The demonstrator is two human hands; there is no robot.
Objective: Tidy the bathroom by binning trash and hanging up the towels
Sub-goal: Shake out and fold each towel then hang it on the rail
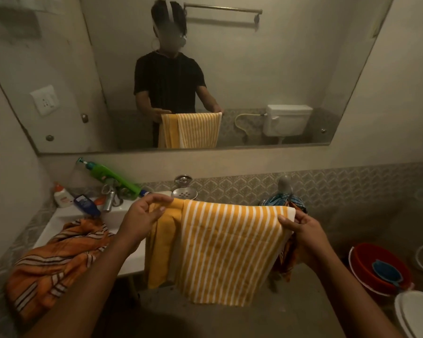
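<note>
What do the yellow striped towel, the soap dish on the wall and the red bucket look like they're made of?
Yellow striped towel: soft woven cloth, likely cotton; it drapes and folds limply, matte.
Soap dish: probably polished steel; silvery, shiny, with drain holes.
Red bucket: seemingly moulded plastic; smooth, uniform colour, slight gloss.

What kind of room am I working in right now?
A home bathroom, most likely: a white sink counter crowded with toiletry bottles, a wall mirror reflecting a toilet cistern, and a red bucket on the floor.
</note>
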